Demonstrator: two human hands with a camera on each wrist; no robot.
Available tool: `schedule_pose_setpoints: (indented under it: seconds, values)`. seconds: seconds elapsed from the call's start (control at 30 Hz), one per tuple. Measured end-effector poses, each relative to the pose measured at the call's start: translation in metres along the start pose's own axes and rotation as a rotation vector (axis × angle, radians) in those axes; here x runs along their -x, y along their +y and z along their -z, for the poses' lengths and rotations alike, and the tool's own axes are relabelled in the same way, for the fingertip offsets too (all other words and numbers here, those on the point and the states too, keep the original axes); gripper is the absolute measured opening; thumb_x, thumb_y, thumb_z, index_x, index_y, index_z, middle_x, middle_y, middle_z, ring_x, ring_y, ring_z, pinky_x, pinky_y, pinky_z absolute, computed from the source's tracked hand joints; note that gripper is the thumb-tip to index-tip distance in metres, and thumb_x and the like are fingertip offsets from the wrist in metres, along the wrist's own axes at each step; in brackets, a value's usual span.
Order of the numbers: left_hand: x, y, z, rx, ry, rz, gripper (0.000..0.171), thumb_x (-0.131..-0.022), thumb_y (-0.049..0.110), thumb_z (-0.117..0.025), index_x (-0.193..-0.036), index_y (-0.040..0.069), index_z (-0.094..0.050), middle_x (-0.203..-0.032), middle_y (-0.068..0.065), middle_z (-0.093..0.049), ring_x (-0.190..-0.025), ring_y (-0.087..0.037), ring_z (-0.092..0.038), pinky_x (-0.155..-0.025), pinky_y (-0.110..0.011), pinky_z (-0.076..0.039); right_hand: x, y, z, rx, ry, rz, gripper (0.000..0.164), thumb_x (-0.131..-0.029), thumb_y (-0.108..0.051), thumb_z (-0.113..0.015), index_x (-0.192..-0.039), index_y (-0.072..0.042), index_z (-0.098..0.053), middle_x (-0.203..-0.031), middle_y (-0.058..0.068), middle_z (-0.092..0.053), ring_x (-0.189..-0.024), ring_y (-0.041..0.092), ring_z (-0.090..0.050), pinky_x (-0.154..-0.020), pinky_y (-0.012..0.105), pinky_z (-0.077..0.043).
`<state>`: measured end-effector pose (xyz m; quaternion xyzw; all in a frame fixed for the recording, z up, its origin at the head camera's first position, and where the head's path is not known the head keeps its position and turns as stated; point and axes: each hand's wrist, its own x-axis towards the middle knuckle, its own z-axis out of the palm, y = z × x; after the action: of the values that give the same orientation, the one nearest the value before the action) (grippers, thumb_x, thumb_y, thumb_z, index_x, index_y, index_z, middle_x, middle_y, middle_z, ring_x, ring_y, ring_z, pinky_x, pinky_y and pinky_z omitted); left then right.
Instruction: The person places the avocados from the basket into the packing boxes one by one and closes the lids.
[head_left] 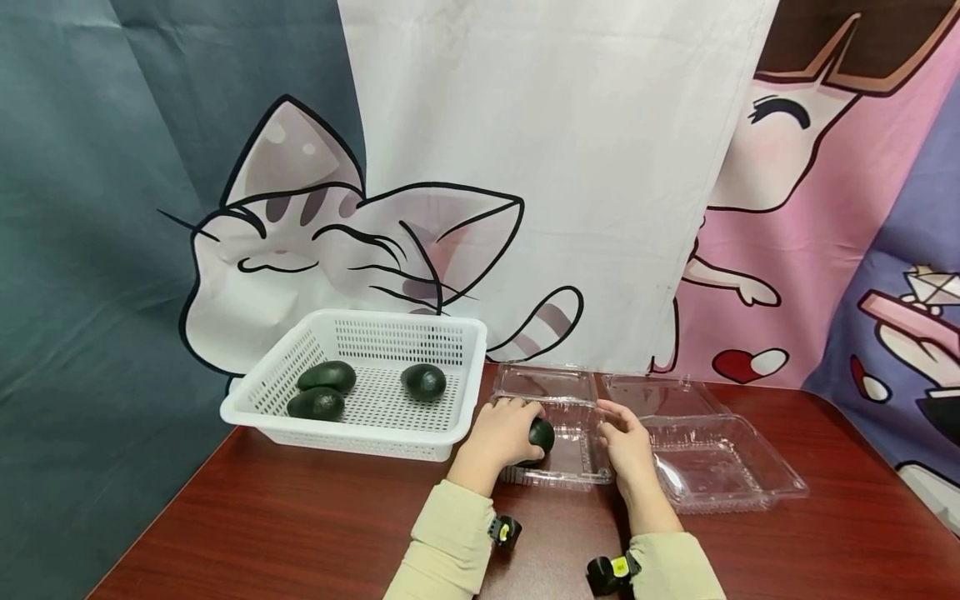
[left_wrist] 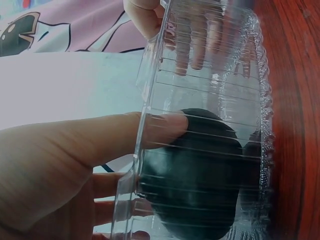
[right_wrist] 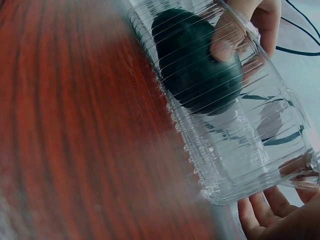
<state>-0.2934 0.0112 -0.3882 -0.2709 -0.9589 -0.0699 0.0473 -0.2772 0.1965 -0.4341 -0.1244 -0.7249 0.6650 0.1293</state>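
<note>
While the left hand [head_left: 501, 433] curls its fingers and thumb around a dark green avocado [head_left: 541, 436], it holds the fruit inside the near tray of a clear plastic clamshell box [head_left: 567, 477] on the table. From the left wrist view the thumb lies flat across the avocado's [left_wrist: 200, 175] top, seen through the ribbed transparent wall of the box [left_wrist: 250, 100], and the fruit's skin looks matt and faintly pebbled, its shape a plump oval. The right hand [head_left: 626, 442] rests against the right side of the same box with its fingers relaxed and only loosely bent, touching the plastic rather than clenching it; the right wrist view shows its fingertips [right_wrist: 260, 210] at the rim of the box [right_wrist: 225, 170], with the avocado [right_wrist: 195, 60] lying further in.

A second clamshell box [head_left: 712, 467], equally clear and glossy, lies open just to the right. To the left stands a white plastic basket [head_left: 450, 333] with perforated walls and floor, rectangular with a rolled rim, holding three more avocados [head_left: 327, 377]. The tabletop [head_left: 300, 533] is a smooth reddish-brown wood grain with a slight sheen. Both arms wear pale beige sleeves [head_left: 450, 542].
</note>
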Motion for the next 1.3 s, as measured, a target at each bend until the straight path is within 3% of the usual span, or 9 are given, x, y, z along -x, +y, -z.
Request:
schedule_pose_setpoints:
  seconds: [0.6,0.87,0.97,1.07,1.23,1.3]
  values:
    - [-0.004,0.004,0.003,0.013,-0.013,0.0,0.047,-0.072,0.043,-0.075,-0.112,0.023,-0.06,-0.111,-0.002,-0.06,-0.105,-0.025,-0.051,-0.084,-0.04,-0.042,-0.002,-0.004,0.004,-0.008,0.014,0.008,0.039,-0.087,0.007,-0.043,-0.126,0.005,-0.049,-0.124,0.02,-0.05,-0.086,0.007,-0.048,-0.071,0.02,-0.044]
    - [-0.002,0.007,0.019,0.04,-0.014,-0.026,0.054,-0.076,0.043,-0.072,-0.122,0.02,-0.056,-0.119,-0.003,-0.057,-0.111,-0.024,-0.049,-0.091,-0.039,-0.04,-0.003,-0.004,0.006,-0.014,0.016,0.005,0.038,-0.088,0.006,-0.043,-0.126,0.003,-0.051,-0.124,0.021,-0.05,-0.092,0.014,-0.048,-0.07,0.019,-0.044]
    - [0.002,0.004,0.036,0.047,-0.001,-0.022,0.058,-0.077,0.044,-0.07,-0.127,0.018,-0.054,-0.121,-0.004,-0.056,-0.112,-0.024,-0.049,-0.093,-0.039,-0.039,-0.001,-0.002,0.005,-0.014,0.011,-0.003,0.038,-0.089,0.006,-0.043,-0.126,0.004,-0.05,-0.125,0.022,-0.049,-0.093,0.015,-0.048,-0.07,0.019,-0.044]
    - [0.002,-0.007,0.071,0.055,0.009,-0.001,0.061,-0.077,0.043,-0.071,-0.129,0.016,-0.052,-0.122,-0.006,-0.056,-0.11,-0.025,-0.051,-0.092,-0.04,-0.041,0.001,-0.001,0.003,-0.019,0.011,-0.006,0.038,-0.088,0.007,-0.043,-0.126,0.004,-0.05,-0.124,0.022,-0.049,-0.09,0.014,-0.049,-0.069,0.018,-0.044]
    - [-0.015,-0.05,0.147,0.062,0.053,0.089,0.058,-0.081,0.04,-0.069,-0.13,0.014,-0.05,-0.124,-0.009,-0.055,-0.111,-0.028,-0.051,-0.093,-0.044,-0.041,0.002,0.001,0.001,-0.038,0.009,-0.01,0.038,-0.087,0.007,-0.043,-0.124,0.004,-0.051,-0.123,0.022,-0.05,-0.08,0.01,-0.049,-0.063,0.016,-0.043]
    - [-0.026,-0.072,0.167,0.072,0.059,0.111,0.054,-0.082,0.036,-0.068,-0.128,0.013,-0.05,-0.122,-0.01,-0.055,-0.111,-0.029,-0.051,-0.094,-0.044,-0.039,0.002,0.002,0.0,-0.043,0.009,-0.008,0.038,-0.087,0.008,-0.043,-0.124,0.004,-0.051,-0.123,0.022,-0.05,-0.079,0.01,-0.049,-0.062,0.016,-0.043]
